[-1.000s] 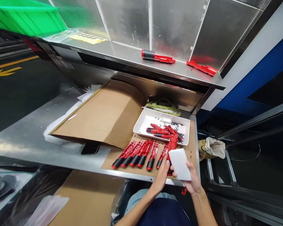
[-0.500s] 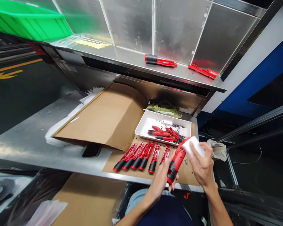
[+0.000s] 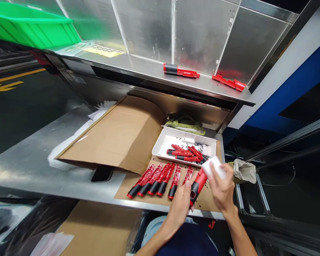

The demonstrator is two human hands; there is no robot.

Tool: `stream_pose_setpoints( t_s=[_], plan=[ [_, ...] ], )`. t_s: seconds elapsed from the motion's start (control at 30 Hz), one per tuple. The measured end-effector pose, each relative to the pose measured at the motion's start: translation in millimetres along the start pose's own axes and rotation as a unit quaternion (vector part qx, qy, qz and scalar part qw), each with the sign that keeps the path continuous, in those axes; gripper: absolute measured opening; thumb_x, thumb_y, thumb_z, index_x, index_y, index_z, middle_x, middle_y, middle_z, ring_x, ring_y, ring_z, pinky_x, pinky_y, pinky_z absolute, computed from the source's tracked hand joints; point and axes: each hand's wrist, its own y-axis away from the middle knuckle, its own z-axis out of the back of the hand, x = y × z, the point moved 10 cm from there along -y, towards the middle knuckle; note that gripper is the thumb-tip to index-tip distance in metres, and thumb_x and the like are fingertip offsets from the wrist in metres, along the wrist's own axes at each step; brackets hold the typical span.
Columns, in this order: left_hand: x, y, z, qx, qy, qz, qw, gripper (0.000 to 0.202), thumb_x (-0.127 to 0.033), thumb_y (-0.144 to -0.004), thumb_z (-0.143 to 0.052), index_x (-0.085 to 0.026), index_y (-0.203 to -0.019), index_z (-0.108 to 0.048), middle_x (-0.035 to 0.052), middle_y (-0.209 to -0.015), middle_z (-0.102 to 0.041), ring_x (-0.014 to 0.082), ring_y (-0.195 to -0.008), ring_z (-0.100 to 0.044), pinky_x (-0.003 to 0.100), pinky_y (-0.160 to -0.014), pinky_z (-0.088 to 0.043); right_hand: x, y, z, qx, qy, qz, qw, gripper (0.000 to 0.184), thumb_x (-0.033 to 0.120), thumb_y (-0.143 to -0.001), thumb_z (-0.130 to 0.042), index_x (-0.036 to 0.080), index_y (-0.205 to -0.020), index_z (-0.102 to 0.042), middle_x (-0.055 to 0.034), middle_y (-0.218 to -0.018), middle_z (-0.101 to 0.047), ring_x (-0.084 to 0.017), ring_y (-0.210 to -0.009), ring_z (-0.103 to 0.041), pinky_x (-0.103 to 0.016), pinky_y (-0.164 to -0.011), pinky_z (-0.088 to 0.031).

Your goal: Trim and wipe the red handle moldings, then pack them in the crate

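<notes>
**Red-and-black tool housing meets a white rectangular block in two bare hands**

A long stainless steel surface spreads below a steel shelf, which carries a bright green plastic crate at its left end and two red tool parts near its right. A folded brown cardboard sheet lies on the surface beside a flat cardboard mat. On the mat sits a shallow white plastic tray holding red parts and small black screws. Six red housing halves, most with black grips, lie side by side in front of it.

Above the mat's near right, the left hand has its fingers wrapped around the housing. The right hand has its fingers clamped on the block, which touches the housing's upper end.
</notes>
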Motion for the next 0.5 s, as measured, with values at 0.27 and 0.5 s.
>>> stream_pose_setpoints(
  t_s=[0.27, 0.5],
  plan=[
    [5, -2, -12.6, 0.079, 0.052, 0.043, 0.995, 0.095, -0.08, -0.079, -0.044, -0.012, -0.146, -0.045, -0.0022, -0.058, -0.056, 0.0079, -0.037, -0.043, 0.018, -0.033, -0.022, -11, -1, 7, -0.036, -0.02, -0.029, 0.999, 0.04, 0.024, -0.097, -0.048, 0.029, -0.135, -0.059, -0.0103, -0.118, -0.038, -0.025, -0.111, -0.052, -0.04, -0.085, -0.053],
    [3, 3, -15.3, 0.107, 0.135, 0.108, 0.979, 0.095, -0.074, -0.077, -0.053, -0.012, -0.148, -0.041, -0.0029, -0.054, -0.057, 0.0043, -0.034, -0.038, 0.015, -0.033, -0.014, -15, -3, 8, -0.034, -0.035, -0.053, 0.997, 0.039, 0.027, -0.097, -0.047, 0.027, -0.134, -0.06, -0.0108, -0.119, -0.04, -0.027, -0.115, -0.05, -0.045, -0.091, -0.051]
  ],
)
